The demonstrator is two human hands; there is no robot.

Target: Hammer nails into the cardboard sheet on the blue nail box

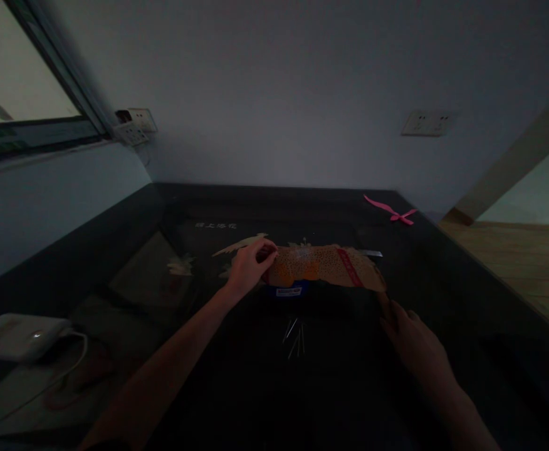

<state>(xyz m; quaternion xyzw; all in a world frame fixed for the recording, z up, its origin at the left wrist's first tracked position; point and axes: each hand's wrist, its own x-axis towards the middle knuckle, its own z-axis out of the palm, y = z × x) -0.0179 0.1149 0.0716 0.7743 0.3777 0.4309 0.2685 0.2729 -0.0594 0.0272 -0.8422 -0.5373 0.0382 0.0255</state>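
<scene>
A long tan speckled sheet [329, 264] with orange patches and a dark red band stretches between my hands above the dark table. My left hand [252, 266] pinches its left end, thumb and fingertips together. At the drooping right end, my right hand [405, 324] is closed round a narrow part of the sheet; the dim light hides some of its fingers. Whether the sheet is paper or cloth, I cannot tell. Partly under it sits a blue item [289, 290] with a white label. Several thin needle-like sticks [296, 337] lie closer to me.
A pink ribbon [400, 217] rests at the table's back right corner. On the left is a white device [23, 336] with a cable. The wall bears a socket plate [427, 123], with more sockets [136, 125] near the window. Pale flower prints decorate the black tabletop [256, 394].
</scene>
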